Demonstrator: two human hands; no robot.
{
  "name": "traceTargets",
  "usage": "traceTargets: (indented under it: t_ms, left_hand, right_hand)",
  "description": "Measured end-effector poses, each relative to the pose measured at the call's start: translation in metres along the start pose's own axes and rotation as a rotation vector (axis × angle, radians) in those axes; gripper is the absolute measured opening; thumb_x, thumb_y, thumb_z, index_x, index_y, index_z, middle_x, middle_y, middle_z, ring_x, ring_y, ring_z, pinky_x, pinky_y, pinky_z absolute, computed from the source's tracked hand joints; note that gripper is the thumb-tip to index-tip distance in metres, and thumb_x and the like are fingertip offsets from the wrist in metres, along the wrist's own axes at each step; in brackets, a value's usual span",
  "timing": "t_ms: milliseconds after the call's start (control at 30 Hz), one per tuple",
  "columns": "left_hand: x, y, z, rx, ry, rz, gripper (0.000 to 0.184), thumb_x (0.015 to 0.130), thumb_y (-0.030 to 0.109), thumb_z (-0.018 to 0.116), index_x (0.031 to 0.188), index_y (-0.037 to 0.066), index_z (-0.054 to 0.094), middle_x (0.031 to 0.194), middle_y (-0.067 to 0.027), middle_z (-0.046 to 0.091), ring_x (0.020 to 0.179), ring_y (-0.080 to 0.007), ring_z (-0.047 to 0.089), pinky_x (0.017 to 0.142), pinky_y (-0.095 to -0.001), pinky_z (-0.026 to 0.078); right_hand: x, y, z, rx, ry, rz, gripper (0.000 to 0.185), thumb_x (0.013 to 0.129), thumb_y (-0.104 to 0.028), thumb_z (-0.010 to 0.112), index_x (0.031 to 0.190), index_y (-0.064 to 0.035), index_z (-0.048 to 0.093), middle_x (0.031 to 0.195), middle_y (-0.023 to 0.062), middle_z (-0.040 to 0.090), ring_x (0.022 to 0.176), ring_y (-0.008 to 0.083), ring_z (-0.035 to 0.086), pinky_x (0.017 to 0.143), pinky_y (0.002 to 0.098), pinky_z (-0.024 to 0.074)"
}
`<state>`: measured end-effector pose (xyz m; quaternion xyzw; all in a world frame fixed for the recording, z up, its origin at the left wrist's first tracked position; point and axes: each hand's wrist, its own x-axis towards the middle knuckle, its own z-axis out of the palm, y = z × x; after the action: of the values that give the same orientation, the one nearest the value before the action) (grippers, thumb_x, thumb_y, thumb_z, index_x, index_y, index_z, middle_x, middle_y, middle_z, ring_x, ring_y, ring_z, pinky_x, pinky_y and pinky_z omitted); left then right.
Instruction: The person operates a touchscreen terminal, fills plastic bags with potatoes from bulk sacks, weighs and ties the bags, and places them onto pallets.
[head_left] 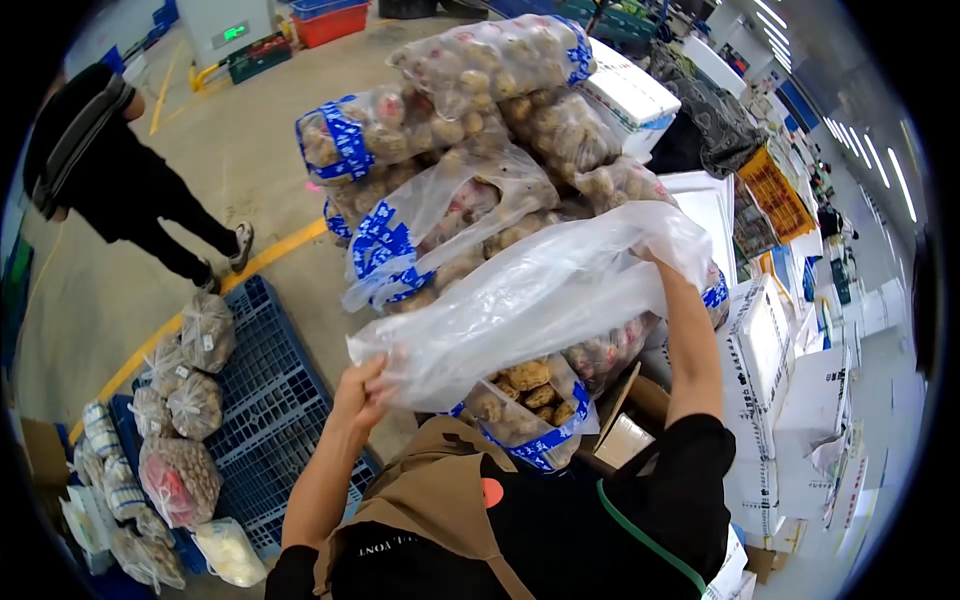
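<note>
A long clear plastic bag [520,300] is stretched between my two hands, with nothing visible inside it. My left hand [362,385] is closed on its lower left end. At the opposite end my right hand [655,262] reaches to the plastic, its fingers hidden by the film. Behind and under the sheet of plastic lie several clear sacks of potatoes [475,75] with blue printed bands, heaped up. Just in front of my apron, an open-topped sack [535,400] shows brown potatoes [530,375].
A blue plastic pallet [265,390] lies to the left, with bagged produce [180,470] beside it. A person [120,170] stands at the far left. White foam boxes [755,340] line the right side, and an open cardboard box [630,420] sits by my right elbow.
</note>
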<state>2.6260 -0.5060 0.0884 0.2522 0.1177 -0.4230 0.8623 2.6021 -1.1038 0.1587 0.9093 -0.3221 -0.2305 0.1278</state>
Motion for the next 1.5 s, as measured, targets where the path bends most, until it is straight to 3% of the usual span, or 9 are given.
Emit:
traceTargets:
  t_ms: [133,167,300,433,533,733,933,1167,1500]
  left_hand:
    - [0.114,-0.003,0.000,-0.082,0.103,0.021,0.019,0.082,0.008,0.062,0.099,0.005,0.055,0.074,-0.0015,0.052,0.049,-0.0058,0.041,0.039,-0.0176,0.031]
    - [0.134,-0.002,-0.002,-0.106,0.094,0.041,0.018,0.082,0.007,0.062,0.099,0.007,0.055,0.076,-0.0020,0.054,0.051,-0.0074,0.042,0.040,-0.0177,0.033]
    - [0.188,-0.017,-0.009,0.007,0.320,0.028,0.015,0.082,0.004,0.062,0.095,0.008,0.057,0.080,-0.0019,0.056,0.059,-0.0118,0.050,0.046,-0.0220,0.041]
    - [0.217,-0.031,-0.022,0.157,0.306,-0.066,0.019,0.080,0.002,0.063,0.098,0.006,0.057,0.084,-0.0031,0.059,0.059,-0.0120,0.052,0.047,-0.0226,0.042]
    - [0.231,-0.029,-0.019,0.260,0.232,-0.239,0.021,0.079,0.002,0.063,0.099,0.005,0.058,0.085,-0.0021,0.060,0.059,-0.0106,0.051,0.048,-0.0226,0.042]
    - [0.267,0.002,-0.021,0.295,0.144,-0.416,0.019,0.080,0.005,0.063,0.098,0.004,0.059,0.080,-0.0022,0.061,0.056,-0.0095,0.051,0.047,-0.0226,0.041]
    - [0.307,0.042,-0.053,0.176,0.114,-0.580,0.028,0.081,0.004,0.062,0.108,0.006,0.057,0.090,-0.0036,0.064,0.063,-0.0095,0.055,0.050,-0.0213,0.042]
    - [0.343,0.068,-0.041,0.122,0.156,-0.634,0.034,0.082,0.007,0.059,0.116,0.008,0.054,0.096,-0.0044,0.063,0.071,-0.0116,0.058,0.051,-0.0229,0.043]
    - [0.354,0.050,-0.019,0.067,0.251,-0.531,0.029,0.084,0.006,0.059,0.113,0.008,0.054,0.102,-0.0065,0.064,0.086,-0.0166,0.061,0.058,-0.0277,0.048]
  right_hand:
    - [0.055,-0.091,0.050,-0.186,-0.473,-0.407,0.045,0.083,-0.035,0.057,0.114,-0.0030,0.059,0.120,0.0178,0.056,0.109,0.0325,0.053,0.092,0.0425,0.0424]
    - [0.027,-0.116,0.059,-0.018,-0.211,-0.596,0.043,0.082,-0.041,0.056,0.103,-0.0049,0.066,0.107,0.0162,0.063,0.100,0.0347,0.058,0.088,0.0436,0.0440]
    - [-0.008,-0.211,0.035,0.471,-0.561,-1.147,0.035,0.087,-0.030,0.055,0.101,0.0008,0.064,0.091,0.0131,0.067,0.083,0.0246,0.062,0.078,0.0355,0.0472]
    - [0.005,-0.264,-0.014,1.580,-0.672,-1.020,0.024,0.085,-0.013,0.054,0.100,0.0046,0.062,0.085,0.0104,0.066,0.077,0.0169,0.061,0.075,0.0287,0.0489]
    - [0.055,-0.314,-0.039,1.734,-0.391,-0.645,0.027,0.082,-0.010,0.057,0.104,0.0054,0.061,0.089,0.0115,0.065,0.085,0.0168,0.060,0.077,0.0291,0.0485]
    - [0.271,-0.394,0.135,0.642,0.405,-0.257,0.032,0.072,-0.009,0.060,0.102,0.0021,0.060,0.087,0.0157,0.065,0.076,0.0289,0.063,0.067,0.0384,0.0476]
    - [0.319,-0.362,0.125,0.286,0.596,0.143,0.032,0.076,-0.012,0.054,0.104,0.0019,0.058,0.111,0.0234,0.055,0.104,0.0417,0.050,0.087,0.0479,0.0394]
    - [0.353,-0.354,0.116,-0.075,0.322,-0.036,0.036,0.074,-0.027,0.059,0.102,-0.0047,0.060,0.105,0.0202,0.058,0.101,0.0355,0.050,0.083,0.0515,0.0355]
    - [0.281,-0.334,0.035,0.613,0.177,-0.484,0.047,0.063,-0.015,0.070,0.104,-0.0008,0.053,0.093,0.0170,0.061,0.090,0.0320,0.057,0.077,0.0414,0.0456]
